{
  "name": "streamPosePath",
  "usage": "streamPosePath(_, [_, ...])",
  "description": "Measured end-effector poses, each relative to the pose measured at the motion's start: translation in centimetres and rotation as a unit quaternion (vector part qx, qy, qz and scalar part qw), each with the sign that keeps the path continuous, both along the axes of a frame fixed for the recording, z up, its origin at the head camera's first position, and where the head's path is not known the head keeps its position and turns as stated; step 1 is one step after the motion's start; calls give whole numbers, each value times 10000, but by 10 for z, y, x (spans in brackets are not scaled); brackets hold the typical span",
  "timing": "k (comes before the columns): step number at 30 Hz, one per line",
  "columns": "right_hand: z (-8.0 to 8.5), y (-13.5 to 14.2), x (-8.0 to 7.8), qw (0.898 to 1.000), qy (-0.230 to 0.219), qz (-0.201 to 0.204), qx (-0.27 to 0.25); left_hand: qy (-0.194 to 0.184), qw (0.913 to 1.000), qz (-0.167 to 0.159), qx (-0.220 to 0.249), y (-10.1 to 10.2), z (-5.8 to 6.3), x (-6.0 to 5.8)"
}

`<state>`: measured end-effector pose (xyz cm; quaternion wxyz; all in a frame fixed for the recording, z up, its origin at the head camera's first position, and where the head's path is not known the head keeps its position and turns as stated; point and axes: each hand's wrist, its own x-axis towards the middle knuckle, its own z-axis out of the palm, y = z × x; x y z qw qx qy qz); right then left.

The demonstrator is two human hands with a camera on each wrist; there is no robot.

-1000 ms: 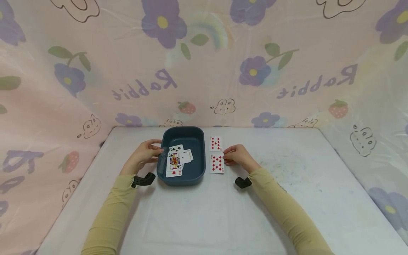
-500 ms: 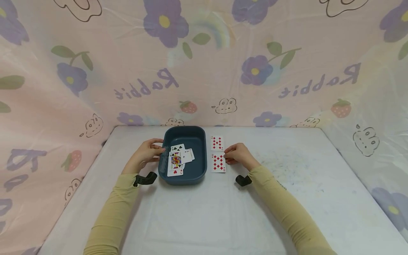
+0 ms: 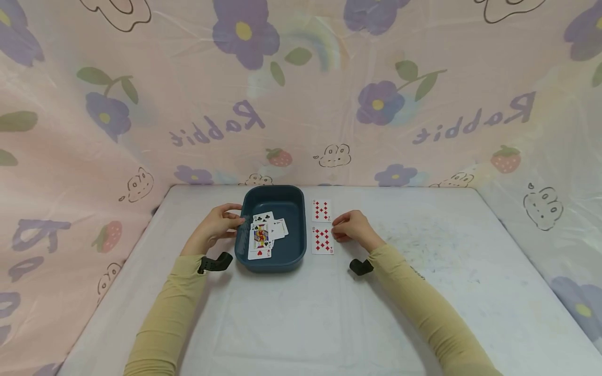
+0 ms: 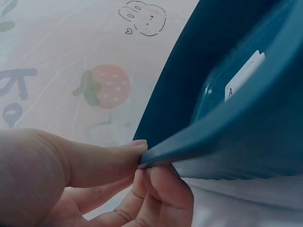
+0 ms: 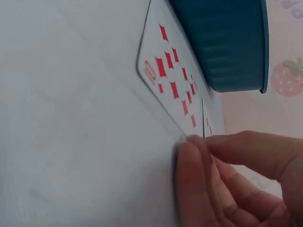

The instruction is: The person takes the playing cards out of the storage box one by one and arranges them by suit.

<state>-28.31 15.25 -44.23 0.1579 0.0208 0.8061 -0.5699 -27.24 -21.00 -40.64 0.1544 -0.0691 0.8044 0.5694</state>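
Note:
A dark blue plastic basin [image 3: 293, 245] stands on the white table. My left hand [image 3: 217, 225] pinches its left rim, thumb over the rim [image 4: 189, 142] and fingers beneath. Several playing cards lie overlapping in the basin, among them a face card [image 3: 261, 237] and an ace [image 4: 239, 78]. Right of the basin, two diamond cards lie face up: an upper card [image 3: 322, 211] and a ten of diamonds [image 3: 322, 241] below it. At the ten's upper right corner my right hand [image 3: 355, 228] pinches the edge with thumb and forefinger; the card lies flat. The fingertips hide that corner.
A pale table [image 3: 282, 324] reaches toward me and to the right. Behind it hangs a printed cloth [image 3: 301, 115] with flowers and rabbits. Black camera mounts, a left one [image 3: 217, 262] and a right one [image 3: 361, 267], jut from the wrists.
The whole head view has shifted slightly. Both hands, the basin and the cards keep the same places relative to each other.

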Motion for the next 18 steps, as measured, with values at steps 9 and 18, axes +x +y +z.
streamPosePath(9, [12, -1, -6, 9996, 239, 35, 120, -1, 10000, -8, 6, 0, 3, -1])
streamPosePath(18, [61, -33, -19, 9919, 562, 1053, -429, -42, 10000, 46, -18, 1, 0, -2])
